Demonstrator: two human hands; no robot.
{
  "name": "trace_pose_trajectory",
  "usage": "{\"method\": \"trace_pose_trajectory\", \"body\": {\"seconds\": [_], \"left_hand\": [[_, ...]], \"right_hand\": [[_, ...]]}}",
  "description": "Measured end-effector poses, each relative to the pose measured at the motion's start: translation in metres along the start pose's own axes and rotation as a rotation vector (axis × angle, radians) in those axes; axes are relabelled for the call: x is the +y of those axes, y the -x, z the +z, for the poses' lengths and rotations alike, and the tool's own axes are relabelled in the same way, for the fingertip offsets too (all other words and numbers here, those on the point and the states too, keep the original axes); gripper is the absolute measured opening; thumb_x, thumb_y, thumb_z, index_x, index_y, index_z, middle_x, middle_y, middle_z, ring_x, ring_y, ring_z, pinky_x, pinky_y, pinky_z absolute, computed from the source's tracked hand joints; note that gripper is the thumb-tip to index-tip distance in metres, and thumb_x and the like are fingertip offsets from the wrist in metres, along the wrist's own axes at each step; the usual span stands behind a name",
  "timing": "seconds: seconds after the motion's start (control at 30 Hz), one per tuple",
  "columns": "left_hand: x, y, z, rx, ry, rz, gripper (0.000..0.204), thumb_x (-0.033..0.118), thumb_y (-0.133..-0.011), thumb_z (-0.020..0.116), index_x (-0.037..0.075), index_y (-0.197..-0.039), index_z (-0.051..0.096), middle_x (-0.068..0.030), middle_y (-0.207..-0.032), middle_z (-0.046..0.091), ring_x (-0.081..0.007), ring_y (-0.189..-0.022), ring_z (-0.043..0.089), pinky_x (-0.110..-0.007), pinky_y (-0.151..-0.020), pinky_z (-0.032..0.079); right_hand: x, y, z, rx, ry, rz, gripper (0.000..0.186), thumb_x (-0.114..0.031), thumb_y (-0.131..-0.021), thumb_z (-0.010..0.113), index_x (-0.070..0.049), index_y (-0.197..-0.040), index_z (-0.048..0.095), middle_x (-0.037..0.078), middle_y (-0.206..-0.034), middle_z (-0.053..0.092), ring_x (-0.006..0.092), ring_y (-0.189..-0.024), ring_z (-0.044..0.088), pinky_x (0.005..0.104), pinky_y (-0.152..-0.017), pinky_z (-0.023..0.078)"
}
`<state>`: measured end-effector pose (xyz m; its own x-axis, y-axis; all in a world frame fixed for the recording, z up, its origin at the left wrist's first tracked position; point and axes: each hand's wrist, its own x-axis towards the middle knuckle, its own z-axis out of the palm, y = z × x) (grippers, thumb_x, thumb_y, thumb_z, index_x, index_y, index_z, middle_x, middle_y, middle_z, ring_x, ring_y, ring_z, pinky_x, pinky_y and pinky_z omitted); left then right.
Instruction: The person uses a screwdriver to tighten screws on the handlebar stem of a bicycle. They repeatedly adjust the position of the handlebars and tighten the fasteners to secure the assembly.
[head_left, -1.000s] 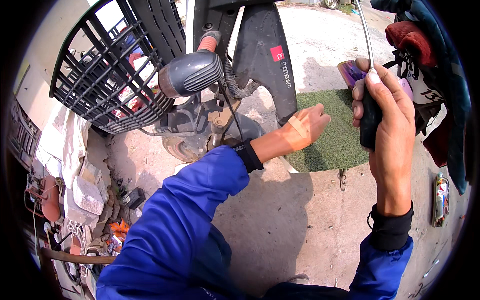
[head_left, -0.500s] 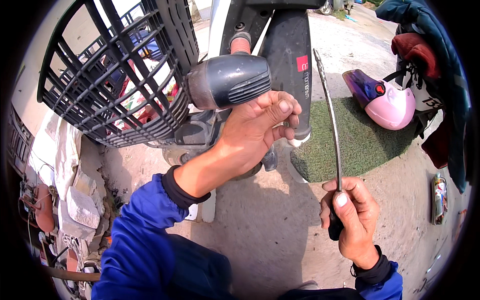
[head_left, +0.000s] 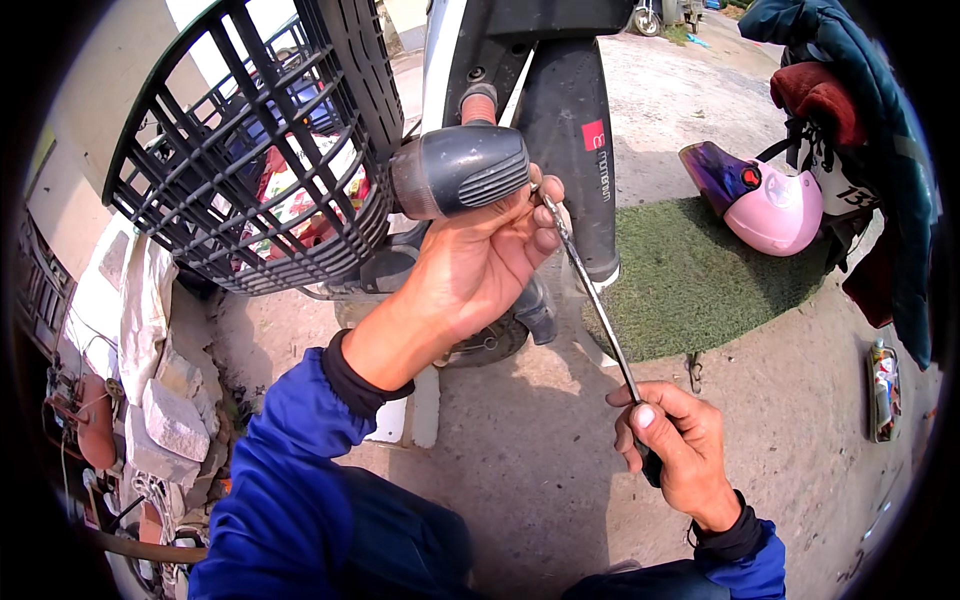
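Observation:
A long-shafted screwdriver (head_left: 602, 315) with a black handle is gripped in my right hand (head_left: 682, 450). It slants up and left, its tip reaching the fingertips of my left hand (head_left: 470, 265). The fingers of that hand are curled together around the tip end, just below a black ribbed lamp housing (head_left: 465, 168). Whether they also pinch something small is hidden. An orange-red ribbed stem (head_left: 479, 105) joins the housing to the black and white front of a scooter (head_left: 565, 130).
A black plastic basket (head_left: 270, 150) holding a patterned bag is at left. Green turf matting (head_left: 710, 285) covers the footboard. A pink helmet (head_left: 775, 215) lies beyond, near the dark padded cover (head_left: 890, 150). Broken blocks (head_left: 175, 420) are piled at left; a small tray (head_left: 884, 390) is at right.
My right hand has moved left and tilted the screwdriver, bringing its tip to my left fingertips. My left hand has turned slightly, beneath the lamp housing.

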<state>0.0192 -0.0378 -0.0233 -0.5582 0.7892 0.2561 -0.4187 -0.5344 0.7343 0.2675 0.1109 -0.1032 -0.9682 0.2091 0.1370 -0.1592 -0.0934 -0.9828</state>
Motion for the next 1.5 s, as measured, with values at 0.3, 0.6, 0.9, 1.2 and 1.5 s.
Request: {"method": "trace_pose_trajectory", "body": {"seconds": [0.3,0.6,0.9,1.2,1.5], "left_hand": [[-0.003,0.004,0.000,0.031,-0.050,-0.043,0.018,0.016,-0.110,0.062,0.002,-0.121,0.063,-0.0110,-0.119,0.065,-0.0142,-0.096,0.064,-0.024,-0.083,0.058],[-0.009,0.003,0.011,-0.005,-0.086,-0.054,0.022,0.025,-0.110,0.063,0.006,-0.122,0.062,-0.0053,-0.113,0.063,-0.0112,-0.090,0.056,-0.025,-0.079,0.050],[-0.009,-0.005,0.022,-0.030,-0.092,-0.039,0.032,0.030,-0.111,0.061,0.005,-0.131,0.063,-0.0043,-0.109,0.068,-0.0100,-0.085,0.059,-0.026,-0.075,0.051],[-0.017,0.010,0.029,-0.078,-0.329,-0.046,0.036,0.033,-0.112,0.059,0.000,-0.128,0.063,-0.0095,-0.100,0.073,-0.0124,-0.080,0.063,-0.028,-0.070,0.053],[-0.007,-0.010,0.036,-0.167,-0.160,0.039,0.037,0.034,-0.115,0.053,0.002,-0.128,0.064,-0.0070,-0.103,0.070,-0.0080,-0.080,0.060,-0.025,-0.074,0.051]], "right_hand": [[-0.001,0.004,-0.009,-0.045,0.003,0.012,0.030,-0.020,-0.112,0.058,0.004,-0.125,0.070,0.005,-0.079,0.068,0.0085,-0.061,0.058,0.0264,-0.058,0.046],[0.005,0.003,0.008,-0.102,-0.253,0.078,0.031,-0.017,-0.112,0.056,0.005,-0.131,0.067,0.006,-0.076,0.064,0.0103,-0.060,0.058,0.0266,-0.057,0.046],[-0.005,-0.011,0.031,0.092,0.134,-0.107,0.035,-0.017,-0.110,0.060,0.001,-0.139,0.065,0.001,-0.076,0.063,0.0076,-0.062,0.057,0.0266,-0.058,0.047],[-0.033,-0.021,0.038,0.112,0.167,-0.120,0.045,-0.009,-0.104,0.068,0.007,-0.145,0.058,0.011,-0.090,0.068,0.0127,-0.068,0.062,0.0272,-0.062,0.050],[-0.028,0.002,0.033,0.250,0.825,-0.802,0.066,0.015,-0.078,0.069,0.005,-0.142,0.062,0.032,-0.144,0.045,0.0318,-0.106,0.067,0.0355,-0.084,0.058]]}}
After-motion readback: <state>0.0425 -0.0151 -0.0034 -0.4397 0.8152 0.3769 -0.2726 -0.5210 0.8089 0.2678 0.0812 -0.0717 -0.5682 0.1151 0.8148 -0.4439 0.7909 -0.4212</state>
